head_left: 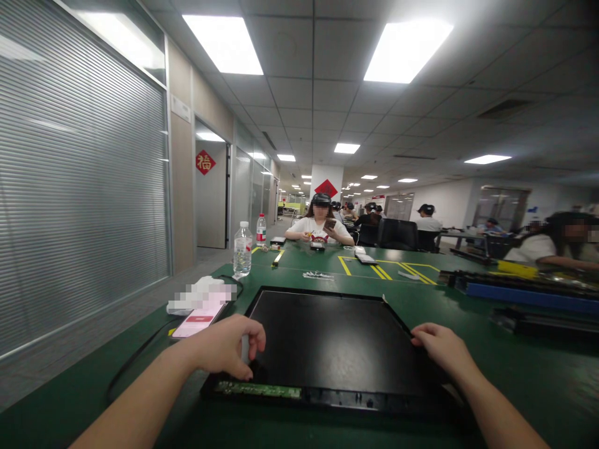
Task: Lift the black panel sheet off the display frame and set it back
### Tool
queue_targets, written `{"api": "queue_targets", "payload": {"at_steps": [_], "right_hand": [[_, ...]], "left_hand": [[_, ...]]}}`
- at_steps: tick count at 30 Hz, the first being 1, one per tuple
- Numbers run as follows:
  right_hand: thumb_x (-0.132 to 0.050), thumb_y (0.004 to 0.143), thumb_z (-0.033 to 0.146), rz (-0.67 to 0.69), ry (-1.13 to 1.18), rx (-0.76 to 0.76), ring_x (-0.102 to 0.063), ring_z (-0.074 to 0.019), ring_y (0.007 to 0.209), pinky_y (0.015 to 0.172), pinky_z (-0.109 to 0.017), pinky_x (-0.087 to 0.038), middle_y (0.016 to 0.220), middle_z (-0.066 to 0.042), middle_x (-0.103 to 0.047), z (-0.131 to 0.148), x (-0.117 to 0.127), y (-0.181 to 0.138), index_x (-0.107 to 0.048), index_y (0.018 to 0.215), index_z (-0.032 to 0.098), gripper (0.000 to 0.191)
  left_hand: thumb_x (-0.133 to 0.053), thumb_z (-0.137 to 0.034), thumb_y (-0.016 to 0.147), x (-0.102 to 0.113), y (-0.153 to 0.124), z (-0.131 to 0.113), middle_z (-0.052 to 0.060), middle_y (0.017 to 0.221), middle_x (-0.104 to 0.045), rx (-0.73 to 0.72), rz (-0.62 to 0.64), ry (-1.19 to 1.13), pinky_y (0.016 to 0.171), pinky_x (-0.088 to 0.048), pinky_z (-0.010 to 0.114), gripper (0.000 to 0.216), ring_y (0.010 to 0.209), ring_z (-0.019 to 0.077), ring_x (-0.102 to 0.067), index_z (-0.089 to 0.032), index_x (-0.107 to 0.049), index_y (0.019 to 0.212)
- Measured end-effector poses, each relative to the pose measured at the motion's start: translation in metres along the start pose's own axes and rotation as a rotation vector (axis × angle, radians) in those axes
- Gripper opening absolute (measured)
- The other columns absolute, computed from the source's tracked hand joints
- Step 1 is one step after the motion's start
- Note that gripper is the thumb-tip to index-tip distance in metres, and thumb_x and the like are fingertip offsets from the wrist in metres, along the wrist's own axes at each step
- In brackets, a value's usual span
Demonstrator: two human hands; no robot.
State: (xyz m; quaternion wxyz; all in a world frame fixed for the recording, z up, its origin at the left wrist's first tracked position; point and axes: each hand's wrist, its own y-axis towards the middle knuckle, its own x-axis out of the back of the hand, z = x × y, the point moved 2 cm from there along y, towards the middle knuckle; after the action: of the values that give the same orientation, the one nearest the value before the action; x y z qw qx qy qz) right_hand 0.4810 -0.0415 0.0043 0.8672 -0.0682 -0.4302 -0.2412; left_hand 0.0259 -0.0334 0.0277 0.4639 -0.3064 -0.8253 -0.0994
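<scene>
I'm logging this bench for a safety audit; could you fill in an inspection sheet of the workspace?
Surface: green table, with yellow markings toward the far side.
Job's things: flat black panel; green circuit strip along its near edge.
Clutter: phone and clear bottle left of the panel.
Hands: left hand at the panel's left side, thumb and fingers apart; right hand at its right edge.
Cables: black cable at left; ends unclear.
Surroundings: seated person opposite; blinds at left.

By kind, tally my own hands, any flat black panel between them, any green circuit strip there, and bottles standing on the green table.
Left hand and right hand: 2
Flat black panel: 1
Green circuit strip: 1
White-capped bottle and red-capped bottle: 2
Total: 6
</scene>
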Motion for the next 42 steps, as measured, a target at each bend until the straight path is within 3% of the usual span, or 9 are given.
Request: {"api": "queue_targets", "payload": {"at_steps": [10, 32, 42], "right_hand": [[-0.047, 0.072, 0.03, 0.018, -0.026, -0.013, -0.063, -0.018, 0.068, 0.059, -0.026, -0.042, 0.075, -0.002, -0.071, 0.0055, 0.0024, -0.004, -0.067, 0.079, 0.022, 0.023], [-0.047, 0.071, 0.029, 0.023, -0.012, -0.003, -0.063, -0.019, 0.076, 0.062, -0.026, -0.042, 0.076, -0.002, -0.071, 0.001, -0.001, 0.0006, -0.067, 0.081, 0.021, 0.024], [-0.047, 0.071, 0.03, 0.003, -0.027, 0.018, -0.063, -0.0182, 0.069, 0.059, -0.026, -0.042, 0.074, -0.002, -0.071, 0.0029, -0.0008, -0.0016, -0.068, 0.079, 0.021, 0.024]], "left_hand": [[-0.064, -0.021, 0.054, -0.0028, -0.0009, 0.0035, -0.002, 0.088, -0.066, 0.017, 0.058, -0.082, 0.045, -0.039, 0.018, 0.041, 0.057, 0.0105, -0.058, -0.021, -0.057, 0.094], [-0.065, -0.021, 0.054, -0.0006, -0.0032, 0.002, -0.004, 0.079, -0.067, -0.03, 0.04, -0.042, 0.051, -0.04, 0.019, 0.041, 0.058, 0.0109, -0.057, -0.021, -0.057, 0.095], [-0.063, -0.021, 0.055, -0.0015, -0.0024, 0.0029, -0.004, 0.073, -0.064, -0.022, 0.033, -0.011, 0.048, -0.039, 0.019, 0.038, 0.054, 0.01, -0.053, -0.021, -0.056, 0.092]]}}
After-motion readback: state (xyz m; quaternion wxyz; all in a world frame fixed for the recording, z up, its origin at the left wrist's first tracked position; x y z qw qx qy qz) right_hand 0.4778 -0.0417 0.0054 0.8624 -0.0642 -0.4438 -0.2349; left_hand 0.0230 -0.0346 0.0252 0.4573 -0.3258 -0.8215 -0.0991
